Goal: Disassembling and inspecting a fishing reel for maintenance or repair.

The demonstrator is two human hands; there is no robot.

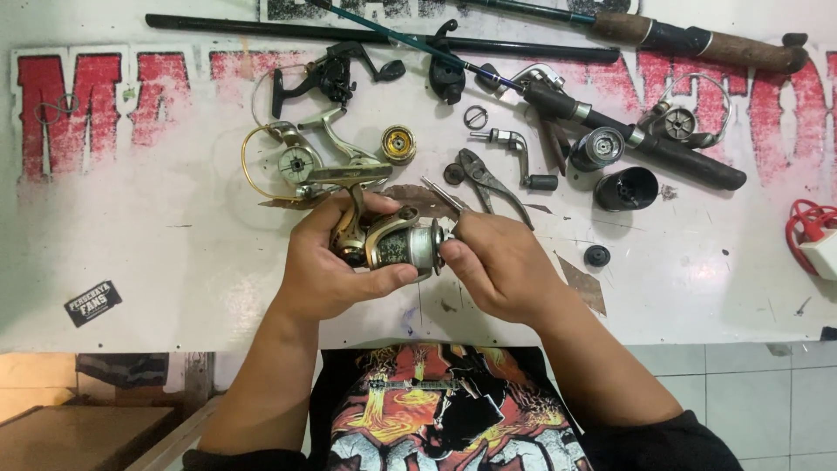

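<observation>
I take the pliers (485,179) on my counter (174,253) as the marker. Just left of them lies a gold spool cap (398,144), and farther left a gold reel frame (296,161). Above that sits a black reel (327,78). Right of the pliers stand a grey spool (598,148) and a black cup (626,188). A crank handle (514,153) lies just right of the pliers, and a cork-handled rod (697,42) lies far above them.

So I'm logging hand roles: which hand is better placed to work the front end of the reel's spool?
Right. The right hand already has its fingertips at the spool's front end, while the left hand is wrapped around the spinning reel's body, steadying it.
</observation>
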